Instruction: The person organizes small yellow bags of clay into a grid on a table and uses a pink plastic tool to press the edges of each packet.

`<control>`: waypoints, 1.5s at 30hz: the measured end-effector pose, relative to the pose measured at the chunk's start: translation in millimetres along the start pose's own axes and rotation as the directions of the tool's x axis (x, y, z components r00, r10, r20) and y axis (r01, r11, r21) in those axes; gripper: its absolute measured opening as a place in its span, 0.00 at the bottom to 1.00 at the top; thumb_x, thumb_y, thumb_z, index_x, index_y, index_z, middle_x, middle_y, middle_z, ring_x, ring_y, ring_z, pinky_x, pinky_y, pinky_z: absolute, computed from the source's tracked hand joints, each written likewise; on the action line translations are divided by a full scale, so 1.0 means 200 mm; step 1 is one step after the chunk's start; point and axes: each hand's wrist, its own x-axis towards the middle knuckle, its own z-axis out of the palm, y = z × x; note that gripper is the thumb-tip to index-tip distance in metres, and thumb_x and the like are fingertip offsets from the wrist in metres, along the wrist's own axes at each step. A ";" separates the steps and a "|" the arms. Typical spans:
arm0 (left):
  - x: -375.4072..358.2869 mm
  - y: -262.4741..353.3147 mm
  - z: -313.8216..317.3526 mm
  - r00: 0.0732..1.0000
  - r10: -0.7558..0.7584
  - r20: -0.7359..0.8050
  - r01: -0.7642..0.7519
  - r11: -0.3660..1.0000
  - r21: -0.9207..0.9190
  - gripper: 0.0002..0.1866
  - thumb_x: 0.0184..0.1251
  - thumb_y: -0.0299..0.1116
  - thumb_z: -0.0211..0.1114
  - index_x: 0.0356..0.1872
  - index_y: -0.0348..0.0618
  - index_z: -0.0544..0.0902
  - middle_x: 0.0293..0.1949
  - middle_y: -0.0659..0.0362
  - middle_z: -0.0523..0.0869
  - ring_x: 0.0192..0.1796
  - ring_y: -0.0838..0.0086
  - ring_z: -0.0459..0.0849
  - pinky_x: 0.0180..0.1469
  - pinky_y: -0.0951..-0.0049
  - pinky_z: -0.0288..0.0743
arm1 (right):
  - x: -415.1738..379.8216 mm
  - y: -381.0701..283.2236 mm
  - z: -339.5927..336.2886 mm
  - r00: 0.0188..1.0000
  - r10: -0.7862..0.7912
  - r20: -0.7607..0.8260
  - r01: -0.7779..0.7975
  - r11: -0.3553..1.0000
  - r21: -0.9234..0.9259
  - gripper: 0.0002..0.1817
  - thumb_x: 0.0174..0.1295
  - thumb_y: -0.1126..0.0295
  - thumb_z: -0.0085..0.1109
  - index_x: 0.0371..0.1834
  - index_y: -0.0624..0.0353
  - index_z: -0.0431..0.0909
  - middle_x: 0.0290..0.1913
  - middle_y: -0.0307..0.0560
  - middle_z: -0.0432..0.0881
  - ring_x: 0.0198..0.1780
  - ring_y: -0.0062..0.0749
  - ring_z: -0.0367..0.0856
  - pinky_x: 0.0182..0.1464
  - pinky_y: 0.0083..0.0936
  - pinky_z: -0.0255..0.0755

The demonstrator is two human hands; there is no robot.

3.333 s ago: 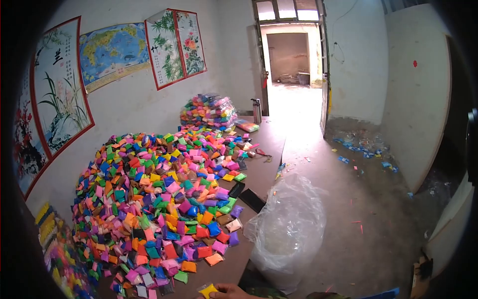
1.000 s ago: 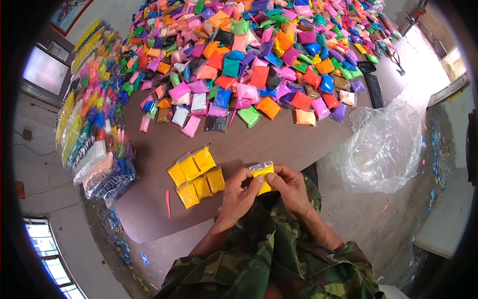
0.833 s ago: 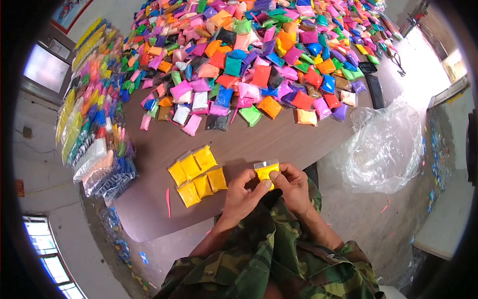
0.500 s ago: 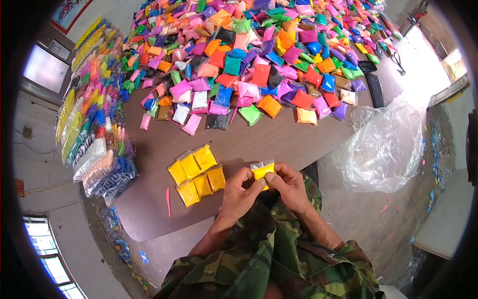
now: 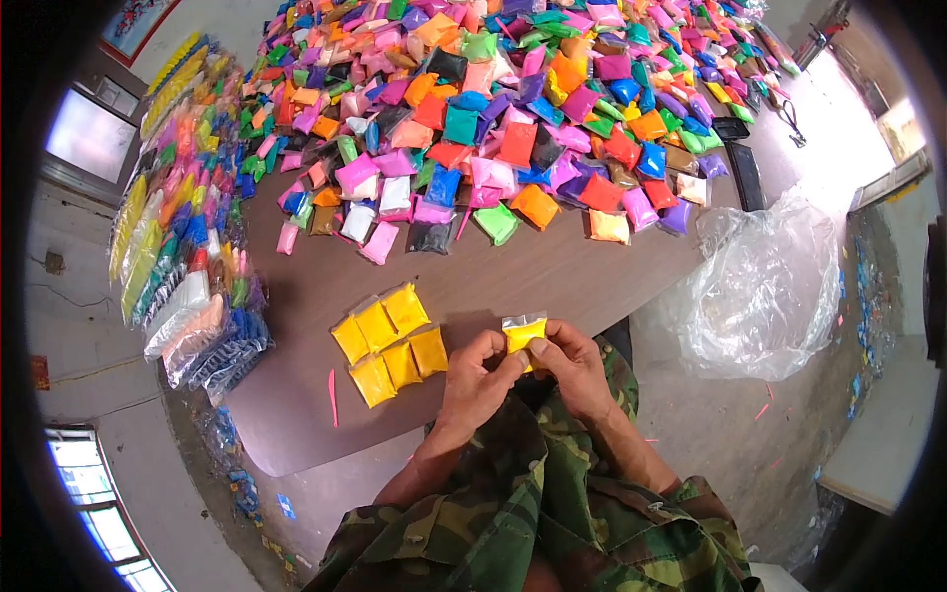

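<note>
A small yellow packet [image 5: 524, 335] with a clear top strip is pinched between both hands near the table's front edge. My left hand [image 5: 475, 383] is closed on its left side, thumb across the front. On the other side, my right hand [image 5: 575, 373] is closed too, its thumb pressing the packet's face. Left of my hands, several yellow packets [image 5: 375, 326] lie on the table in two slanted rows. Beside them is a thin pink plastic strip [image 5: 333, 398]. My fingers hide the packet's lower part.
A big heap of coloured packets [image 5: 513, 148] covers the back of the brown table [image 5: 306, 281]. Bagged packets [image 5: 192, 237] are stacked along its left edge. At right are a clear plastic bag [image 5: 764, 291], a black tray [image 5: 745, 178] and scissors [image 5: 789, 118].
The packet and my hands have hardly shifted; the packet's top sits very slightly higher and to the right. The rest of the table looks the same.
</note>
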 end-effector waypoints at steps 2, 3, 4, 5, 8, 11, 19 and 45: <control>0.00 -0.01 -0.01 1.000 -0.013 0.017 0.013 1.000 -0.010 0.12 0.70 0.35 0.71 0.39 0.36 0.81 0.30 0.64 0.84 0.32 0.85 0.79 0.34 0.80 0.72 | 0.00 -0.02 0.00 1.000 0.023 0.012 -0.023 0.999 -0.031 0.12 0.74 0.68 0.64 0.53 0.63 0.81 0.42 0.38 0.85 0.40 0.15 0.81 0.44 0.17 0.76; 0.00 -0.01 -0.01 0.999 -0.013 0.039 0.013 1.000 -0.018 0.12 0.70 0.35 0.71 0.40 0.36 0.81 0.30 0.64 0.84 0.32 0.85 0.79 0.34 0.80 0.72 | 0.00 -0.01 0.00 1.000 -0.003 0.008 0.003 0.999 -0.033 0.11 0.74 0.68 0.64 0.53 0.63 0.81 0.42 0.38 0.85 0.40 0.15 0.80 0.44 0.17 0.76; 0.00 -0.01 -0.02 0.998 -0.012 0.062 0.014 1.000 -0.026 0.12 0.71 0.35 0.70 0.40 0.36 0.81 0.30 0.64 0.84 0.32 0.85 0.79 0.34 0.80 0.72 | 0.00 -0.01 0.00 1.000 -0.029 0.004 0.029 0.999 -0.035 0.11 0.74 0.68 0.63 0.53 0.64 0.81 0.42 0.37 0.85 0.40 0.15 0.80 0.43 0.17 0.76; 0.01 -0.01 -0.02 0.996 -0.012 0.084 0.015 0.999 -0.036 0.12 0.71 0.35 0.70 0.41 0.36 0.81 0.31 0.63 0.84 0.32 0.85 0.79 0.34 0.80 0.72 | -0.01 -0.01 0.01 0.998 -0.055 0.000 0.055 0.998 -0.038 0.11 0.75 0.68 0.63 0.52 0.64 0.81 0.42 0.37 0.85 0.40 0.15 0.80 0.43 0.17 0.76; -0.01 0.02 0.01 0.997 0.022 0.080 -0.011 0.990 -0.138 0.12 0.73 0.35 0.69 0.46 0.35 0.82 0.34 0.63 0.85 0.35 0.85 0.80 0.38 0.82 0.75 | 0.00 0.01 0.00 0.993 -0.113 -0.022 0.111 0.992 -0.056 0.11 0.75 0.68 0.63 0.51 0.64 0.80 0.42 0.37 0.85 0.40 0.15 0.80 0.45 0.17 0.76; -0.01 0.01 -0.01 0.997 -0.049 0.053 0.053 0.996 -0.073 0.13 0.74 0.35 0.68 0.48 0.35 0.83 0.36 0.62 0.85 0.36 0.84 0.81 0.39 0.81 0.77 | 0.00 0.02 0.00 0.994 -0.105 -0.022 0.104 0.994 -0.017 0.11 0.75 0.68 0.63 0.51 0.64 0.80 0.42 0.37 0.85 0.40 0.15 0.80 0.45 0.17 0.76; 0.01 -0.08 -0.02 0.992 0.119 -0.029 -0.117 0.991 0.072 0.13 0.73 0.36 0.68 0.43 0.34 0.82 0.33 0.61 0.85 0.34 0.84 0.80 0.37 0.81 0.74 | 0.00 0.00 0.01 1.000 0.004 -0.011 -0.004 0.999 -0.045 0.10 0.74 0.69 0.64 0.50 0.64 0.81 0.41 0.36 0.85 0.40 0.15 0.80 0.45 0.17 0.77; -0.11 -0.03 -0.05 0.987 0.106 -0.119 -0.096 0.992 0.087 0.14 0.72 0.31 0.69 0.54 0.35 0.83 0.41 0.62 0.86 0.42 0.83 0.81 0.47 0.80 0.77 | 0.16 -0.12 0.02 0.672 -0.698 0.245 0.355 0.014 -0.935 0.17 0.55 0.72 0.75 0.47 0.56 0.82 0.46 0.46 0.83 0.46 0.42 0.84 0.44 0.33 0.76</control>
